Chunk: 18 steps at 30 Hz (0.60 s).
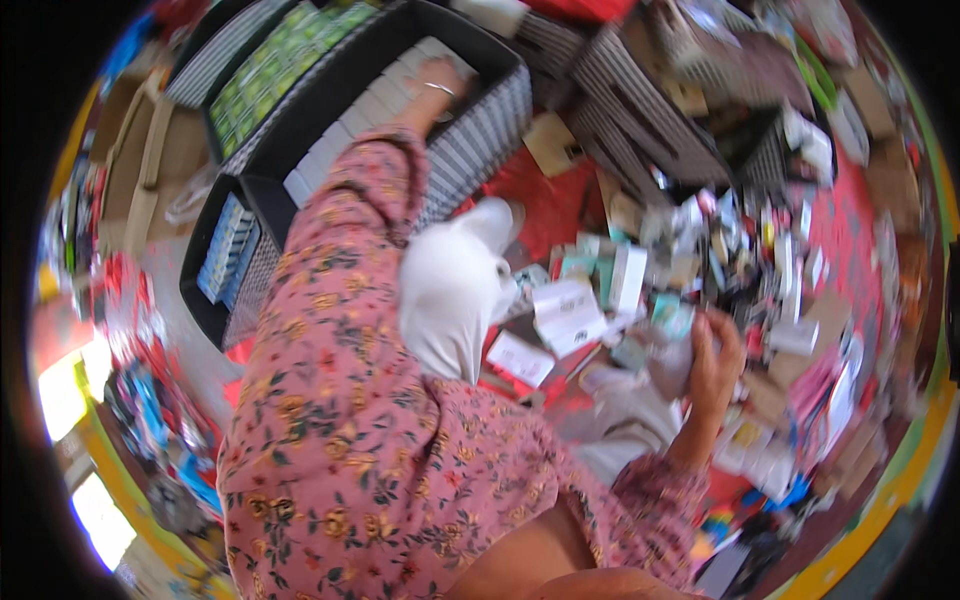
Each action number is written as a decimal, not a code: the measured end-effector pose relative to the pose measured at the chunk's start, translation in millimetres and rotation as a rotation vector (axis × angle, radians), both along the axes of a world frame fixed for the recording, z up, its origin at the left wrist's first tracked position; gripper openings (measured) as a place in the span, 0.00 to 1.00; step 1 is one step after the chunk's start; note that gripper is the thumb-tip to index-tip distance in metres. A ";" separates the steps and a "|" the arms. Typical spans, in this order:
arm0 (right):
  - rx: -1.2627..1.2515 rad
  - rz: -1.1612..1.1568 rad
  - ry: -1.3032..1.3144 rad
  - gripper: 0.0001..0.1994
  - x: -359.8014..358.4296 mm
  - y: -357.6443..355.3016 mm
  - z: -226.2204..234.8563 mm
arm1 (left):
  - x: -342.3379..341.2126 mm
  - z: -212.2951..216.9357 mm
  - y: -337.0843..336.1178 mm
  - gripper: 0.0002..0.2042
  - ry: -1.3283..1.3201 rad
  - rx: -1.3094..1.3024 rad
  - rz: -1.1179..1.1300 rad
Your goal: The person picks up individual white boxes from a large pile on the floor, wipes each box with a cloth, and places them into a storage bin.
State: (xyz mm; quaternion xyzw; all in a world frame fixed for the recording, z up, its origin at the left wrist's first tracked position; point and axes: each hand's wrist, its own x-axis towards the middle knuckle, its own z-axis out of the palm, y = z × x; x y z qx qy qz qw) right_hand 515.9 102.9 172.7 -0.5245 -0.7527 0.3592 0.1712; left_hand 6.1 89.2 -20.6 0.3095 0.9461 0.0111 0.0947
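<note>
Okay, reaching with the left hand into a long, black-lined fabric bin with grey-and-white striped sides, top centre of the frame. Resting around the far right end of a row of small white boxes, packed side by side in that bin. Can't tell open from gripping with those fingers, way too blurred. Wearing a thin pale bracelet on that wrist, plus pink floral sleeves on both arms. Holding the right hand right of centre, fingers half curled, just beside some pale, see-through-looking plastic; can't tell about a grip on that either. Also seeing loose clutter all over a bright red ground sheet across the middle and right, including an upright white carton and a flat white rectangular box. Got green-patterned packs at upper left, blue-striped packets lower down in a smaller black-edged bin, and more striped fabric bins at upper right.
</note>
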 end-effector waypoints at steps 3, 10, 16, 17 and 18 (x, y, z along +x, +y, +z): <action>0.122 -0.053 -0.054 0.11 2.0 10.1 -3.2 | -40.9 18.1 -11.0 0.25 0.018 0.075 -0.147; 0.312 -0.347 -0.250 0.23 18.9 33.7 -1.4 | 85.7 195.2 -18.8 0.15 -0.356 1.147 -0.511; 0.160 -0.431 -0.215 0.16 45.2 43.2 -18.5 | 269.8 188.3 11.5 0.16 -1.188 0.944 -0.686; 0.169 -0.412 -0.256 0.14 41.3 42.9 -21.7 | 271.1 157.8 17.9 0.16 -1.168 0.747 -0.739; 0.180 -0.373 -0.279 0.13 32.9 46.7 -36.7 | 274.3 149.8 12.7 0.16 -1.243 0.556 -0.439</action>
